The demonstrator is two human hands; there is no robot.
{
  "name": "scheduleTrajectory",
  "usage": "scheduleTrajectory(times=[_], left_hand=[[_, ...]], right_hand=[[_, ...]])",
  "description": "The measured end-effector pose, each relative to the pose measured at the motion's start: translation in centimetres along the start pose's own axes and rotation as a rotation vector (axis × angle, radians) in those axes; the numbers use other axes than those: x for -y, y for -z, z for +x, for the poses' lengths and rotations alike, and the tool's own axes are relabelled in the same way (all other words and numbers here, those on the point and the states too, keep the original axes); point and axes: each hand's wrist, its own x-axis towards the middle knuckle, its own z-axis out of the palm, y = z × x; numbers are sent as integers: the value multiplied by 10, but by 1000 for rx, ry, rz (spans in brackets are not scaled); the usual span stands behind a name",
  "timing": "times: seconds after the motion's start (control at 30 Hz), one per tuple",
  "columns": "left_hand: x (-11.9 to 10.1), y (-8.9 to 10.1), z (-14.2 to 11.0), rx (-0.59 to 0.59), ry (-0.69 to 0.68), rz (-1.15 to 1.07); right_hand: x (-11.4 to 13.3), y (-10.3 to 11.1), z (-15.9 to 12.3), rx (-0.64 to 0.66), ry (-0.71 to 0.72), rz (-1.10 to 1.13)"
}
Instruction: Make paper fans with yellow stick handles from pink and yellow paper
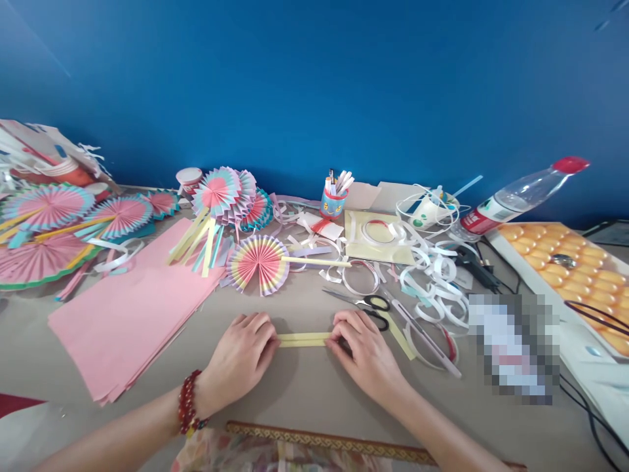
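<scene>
Our left hand and right hand pinch opposite ends of yellow paper strip, on bench before us. Uneven pull could skew or tear it; scissors just beyond right hand could snag us. Strip thin, matte, lengthwise line; pleated fan crisp, round with notch; white strips curly.

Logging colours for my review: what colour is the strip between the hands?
Pale yellow; the strip shows best in the head view.
</scene>
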Motion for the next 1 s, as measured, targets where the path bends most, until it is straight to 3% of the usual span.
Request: scheduleTrajectory(times=[0.23, 1.0], left_hand=[[1, 2, 4, 65, 21, 25], [2, -1, 4, 75, 37, 13]], right_hand=[[1, 1, -2, -6, -10, 20], [0, -3, -1, 10, -60, 36]])
